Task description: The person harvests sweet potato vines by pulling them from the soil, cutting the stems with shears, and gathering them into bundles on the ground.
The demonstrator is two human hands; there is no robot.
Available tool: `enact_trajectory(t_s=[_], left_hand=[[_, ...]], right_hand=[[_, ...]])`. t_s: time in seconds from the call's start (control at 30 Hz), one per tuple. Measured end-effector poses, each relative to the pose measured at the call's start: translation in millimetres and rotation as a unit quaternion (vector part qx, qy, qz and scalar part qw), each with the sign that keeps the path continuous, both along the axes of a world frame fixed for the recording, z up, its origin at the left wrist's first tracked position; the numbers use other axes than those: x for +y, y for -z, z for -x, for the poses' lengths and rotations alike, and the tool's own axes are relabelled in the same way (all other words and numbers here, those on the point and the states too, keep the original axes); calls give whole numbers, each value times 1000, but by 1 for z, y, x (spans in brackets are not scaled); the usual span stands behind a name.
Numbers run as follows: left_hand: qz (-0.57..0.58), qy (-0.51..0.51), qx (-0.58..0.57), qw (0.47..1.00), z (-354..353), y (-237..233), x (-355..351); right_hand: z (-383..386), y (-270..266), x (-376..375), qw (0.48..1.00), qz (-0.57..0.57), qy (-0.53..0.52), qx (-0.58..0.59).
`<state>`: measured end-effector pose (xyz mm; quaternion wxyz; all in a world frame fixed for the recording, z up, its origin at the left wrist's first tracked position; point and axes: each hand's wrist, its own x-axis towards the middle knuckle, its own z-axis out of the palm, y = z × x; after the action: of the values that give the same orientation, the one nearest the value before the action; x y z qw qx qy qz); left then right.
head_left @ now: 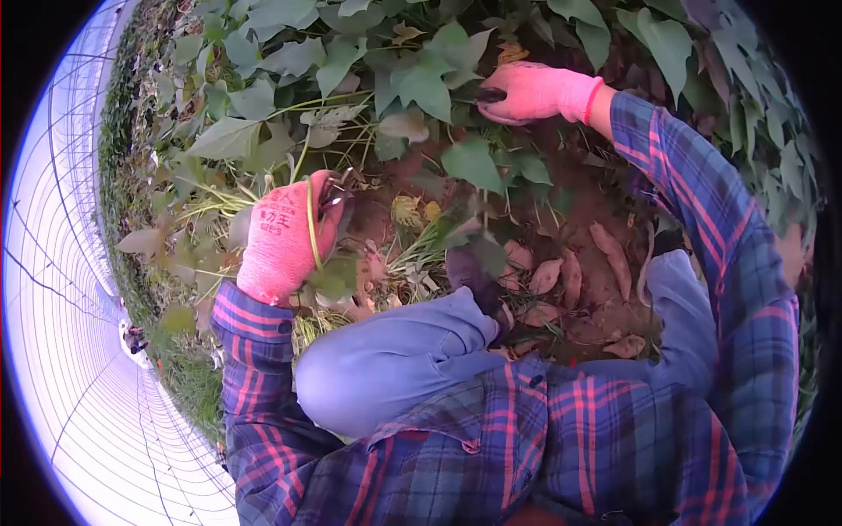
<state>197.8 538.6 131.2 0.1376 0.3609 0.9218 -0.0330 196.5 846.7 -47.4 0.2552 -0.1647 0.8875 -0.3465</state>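
Observation:
My left hand (289, 232), in a pink glove with dark finger coating, is closed around a small shiny metal tool (336, 195) whose kind I cannot make out. A green vine stem (310, 215) runs across that glove. Farther up and to the right, my right hand (531, 93), also gloved in pink, reaches in among broad lobed leaves (425, 83). Its dark-coated fingers are bent together at the foliage, and whatever they grip is hidden. Cut-looking pale green stems (417, 250) lie between my left hand and my knee.
Reddish-brown elongated pieces (572, 279), tubers or dry leaves, lie on the brown soil (596, 311) between my legs. My bent knee (342, 386) is below my left hand. Dense vines (289, 57) spread across the top. At left curves a greenhouse wall (66, 263) with thin ribs.

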Motion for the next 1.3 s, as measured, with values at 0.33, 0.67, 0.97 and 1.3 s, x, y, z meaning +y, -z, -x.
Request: enact_trajectory(t_s=[0.33, 0.67, 0.97, 1.3], left_hand=[[-2, 66, -164, 984, -9, 94, 30], [102, 158, -228, 955, 7, 190, 37], [-38, -157, -408, 898, 18, 326, -21], [186, 139, -223, 947, 40, 259, 40]], right_hand=[[-81, 30, 7, 991, -98, -33, 81], [-57, 27, 91, 958, 182, 222, 2], [-50, 35, 127, 967, -47, 217, -127], [-31, 70, 146, 979, -143, 127, -68]])
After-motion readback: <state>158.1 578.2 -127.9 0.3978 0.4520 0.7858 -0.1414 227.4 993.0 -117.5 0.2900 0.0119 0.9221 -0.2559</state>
